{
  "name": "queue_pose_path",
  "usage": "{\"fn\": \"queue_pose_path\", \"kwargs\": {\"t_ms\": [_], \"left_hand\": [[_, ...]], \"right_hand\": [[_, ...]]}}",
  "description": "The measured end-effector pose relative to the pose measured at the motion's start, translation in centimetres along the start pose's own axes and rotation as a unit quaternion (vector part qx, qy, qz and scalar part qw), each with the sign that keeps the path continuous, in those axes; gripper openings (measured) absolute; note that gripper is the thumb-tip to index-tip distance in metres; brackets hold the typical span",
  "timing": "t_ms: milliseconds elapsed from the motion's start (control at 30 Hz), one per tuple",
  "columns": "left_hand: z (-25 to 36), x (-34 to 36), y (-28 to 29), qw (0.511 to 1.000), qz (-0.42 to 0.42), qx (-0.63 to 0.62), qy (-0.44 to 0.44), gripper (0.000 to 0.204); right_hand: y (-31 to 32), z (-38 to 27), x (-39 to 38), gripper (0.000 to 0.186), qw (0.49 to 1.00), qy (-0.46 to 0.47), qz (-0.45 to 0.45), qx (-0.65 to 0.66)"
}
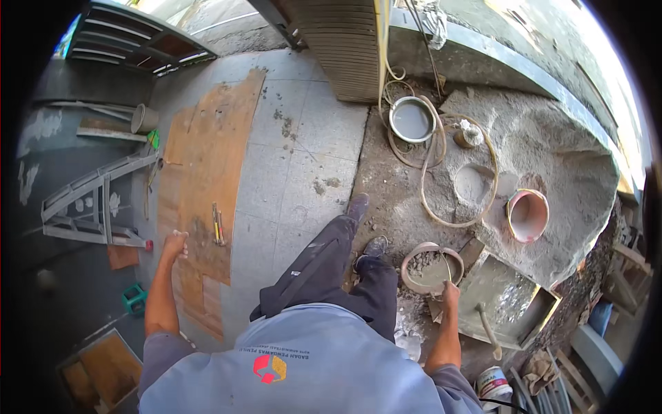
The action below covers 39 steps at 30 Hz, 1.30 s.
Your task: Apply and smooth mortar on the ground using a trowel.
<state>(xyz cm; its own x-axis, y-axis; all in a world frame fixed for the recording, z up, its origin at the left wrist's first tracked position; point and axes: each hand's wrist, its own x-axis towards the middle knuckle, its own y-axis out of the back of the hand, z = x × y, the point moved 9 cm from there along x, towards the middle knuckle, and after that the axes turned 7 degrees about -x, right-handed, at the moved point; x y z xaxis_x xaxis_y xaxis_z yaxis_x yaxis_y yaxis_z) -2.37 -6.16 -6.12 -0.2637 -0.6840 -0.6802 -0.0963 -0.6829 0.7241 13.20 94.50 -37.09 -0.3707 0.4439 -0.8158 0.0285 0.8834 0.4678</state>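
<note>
Head cam: bucket [405,274] is lower right of center, mouth up, handle [449,265] arcing down-frame into the right hand [450,293], gripping it, forearm nearly vertical. Left hand [176,244] is out mid-left, fingers curled, can't tell how tightly.

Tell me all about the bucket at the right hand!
The bucket is round, open-topped, with a dirty pinkish-brown rim, perhaps plastic. The right hand holds its thin, raised handle. Grey lumps and smoother grey mush are inside. It looks upright, left of the grey trough. Whether it's lifted isn't clear.
</note>
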Motion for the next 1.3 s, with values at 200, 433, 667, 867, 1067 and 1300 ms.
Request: {"fn": "queue_pose_path", "kwargs": {"t_ms": [200, 433, 667, 867, 1067, 1300], "left_hand": [[-7.0, 1.2, 8.3, 0.986, 0.042, -0.156, 0.047, 0.025], [-30.4, 7.5, 13.7, 0.894, 0.091, -0.37, 0.236, 0.027], [-28.9, 19.6, 21.0, 0.893, 0.087, -0.382, 0.221, 0.023], [-12.8, 32.8, 36.1, 0.935, 0.157, -0.306, 0.092, 0.021], [3.9, 43.1, 56.9, 0.948, 0.229, -0.222, -0.026, 0.026], [19.1, 51.7, 64.6, 0.955, 0.246, -0.155, -0.056, 0.028]], "right_hand": [[-3.5, -14.2, -8.2, 0.017, 0.99, -0.007, -0.003, 0.138], [-9.6, -25.9, -14.3, 0.015, 0.991, -0.03, 0.045, 0.126], [-18.4, -37.6, -16.4, 0.012, 0.99, -0.057, 0.021, 0.124], [-30.0, -46.0, -17.2, 0.008, 0.976, -0.097, -0.06, 0.184], [-42.7, -55.7, -16.1, 0.005, 0.973, -0.09, -0.064, 0.201], [-55.4, -68.9, -17.9, 0.017, 0.971, -0.11, -0.012, 0.21]]}}
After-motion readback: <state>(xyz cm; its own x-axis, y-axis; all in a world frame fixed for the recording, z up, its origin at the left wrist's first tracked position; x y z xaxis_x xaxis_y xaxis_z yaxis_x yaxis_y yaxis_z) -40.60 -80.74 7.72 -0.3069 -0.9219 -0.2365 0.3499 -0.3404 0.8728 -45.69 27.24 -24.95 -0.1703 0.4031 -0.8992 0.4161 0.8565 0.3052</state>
